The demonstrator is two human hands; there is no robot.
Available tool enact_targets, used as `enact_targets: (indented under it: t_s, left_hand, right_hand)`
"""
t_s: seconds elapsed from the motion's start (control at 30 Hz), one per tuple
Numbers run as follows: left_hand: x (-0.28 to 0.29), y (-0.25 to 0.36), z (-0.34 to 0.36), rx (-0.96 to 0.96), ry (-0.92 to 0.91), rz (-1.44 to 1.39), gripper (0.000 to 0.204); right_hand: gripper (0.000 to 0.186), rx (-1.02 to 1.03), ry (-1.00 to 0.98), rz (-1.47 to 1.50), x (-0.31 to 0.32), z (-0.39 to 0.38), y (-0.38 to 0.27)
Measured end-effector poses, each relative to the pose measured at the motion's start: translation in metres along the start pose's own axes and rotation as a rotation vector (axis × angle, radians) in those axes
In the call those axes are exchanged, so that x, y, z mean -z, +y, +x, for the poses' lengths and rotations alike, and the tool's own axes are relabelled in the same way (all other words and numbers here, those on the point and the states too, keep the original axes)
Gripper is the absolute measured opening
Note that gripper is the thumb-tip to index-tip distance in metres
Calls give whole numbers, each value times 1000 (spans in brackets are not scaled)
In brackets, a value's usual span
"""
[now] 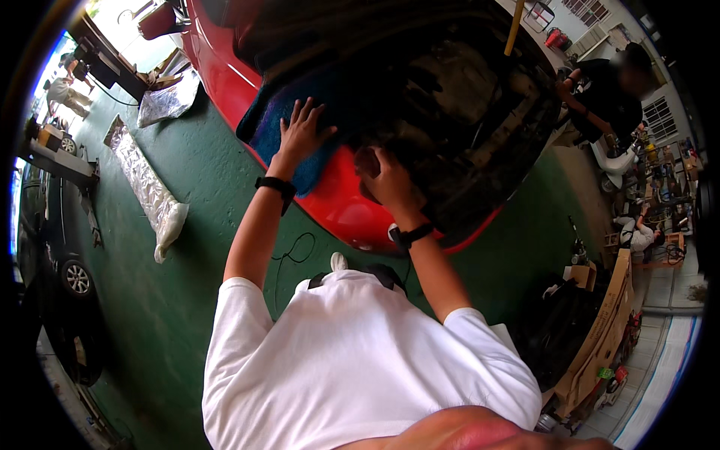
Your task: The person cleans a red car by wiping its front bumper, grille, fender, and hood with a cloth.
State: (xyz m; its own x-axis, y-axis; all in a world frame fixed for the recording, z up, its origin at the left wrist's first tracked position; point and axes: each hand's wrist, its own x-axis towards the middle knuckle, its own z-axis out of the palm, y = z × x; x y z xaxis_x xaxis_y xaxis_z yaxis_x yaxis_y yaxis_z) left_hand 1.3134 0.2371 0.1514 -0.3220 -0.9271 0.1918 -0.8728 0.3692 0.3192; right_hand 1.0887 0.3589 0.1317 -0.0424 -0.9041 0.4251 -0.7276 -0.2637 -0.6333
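Green workshop floor (187, 247); left hand (301, 133) flat, fingers spread on blue mat (270, 124), right hand (386, 178) curled beside it inside red car (225, 75)'s engine bay, grip unclear.

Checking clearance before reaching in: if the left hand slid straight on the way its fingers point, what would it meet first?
The left hand lies flat on the blue cloth; straight on is more cloth, then probably the dark engine bay.
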Motion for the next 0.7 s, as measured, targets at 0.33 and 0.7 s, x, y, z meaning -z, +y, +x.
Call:
enact_targets:
  t_s: [0.33, 0.7]
  left_hand:
    - [-23, 2, 3, 86, 23, -38, 68]
    - [4, -19, 23, 40, -106, -142, 74]
  right_hand:
    - [60, 128, -39, -189, 43, -62, 24]
    - [71, 98, 24, -302, 55, -139, 36]
